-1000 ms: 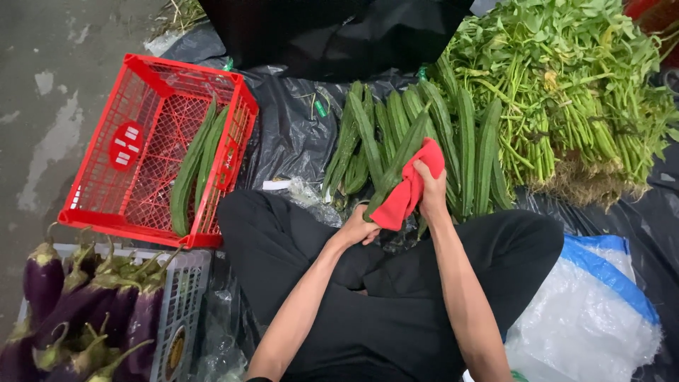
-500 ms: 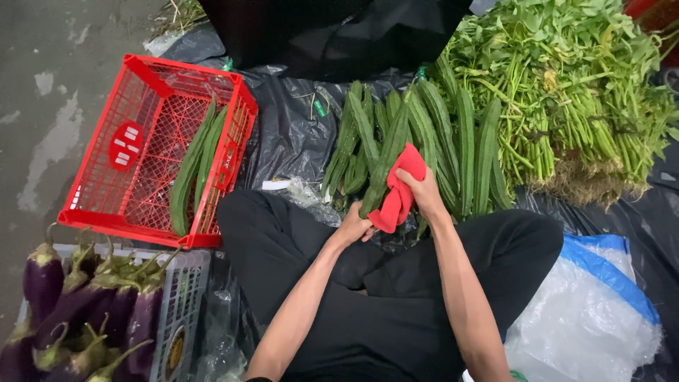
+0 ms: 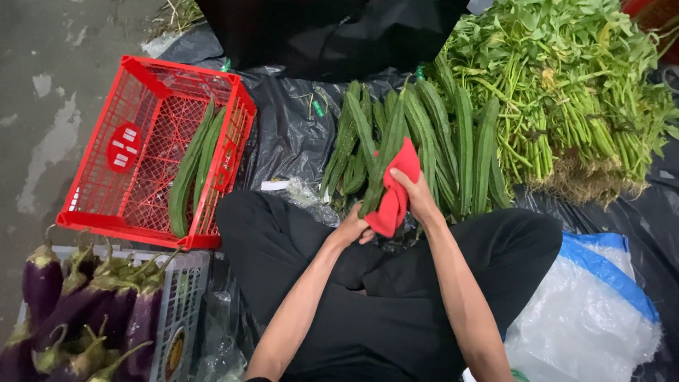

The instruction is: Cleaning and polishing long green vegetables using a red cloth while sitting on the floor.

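Seen from above, a seated person in black trousers works on the ground. At far left, purple eggplants (image 3: 78,311) fill a grey crate. Above them a red plastic crate (image 3: 127,152) holds two ridged gourds (image 3: 192,170). In the middle, the left hand (image 3: 351,230) closes around the lower end of one long green ridged gourd (image 3: 385,152), while the right hand (image 3: 417,198) presses a red cloth (image 3: 395,191) against it. More gourds (image 3: 460,141) lie on black plastic, leafy greens (image 3: 566,85) at right
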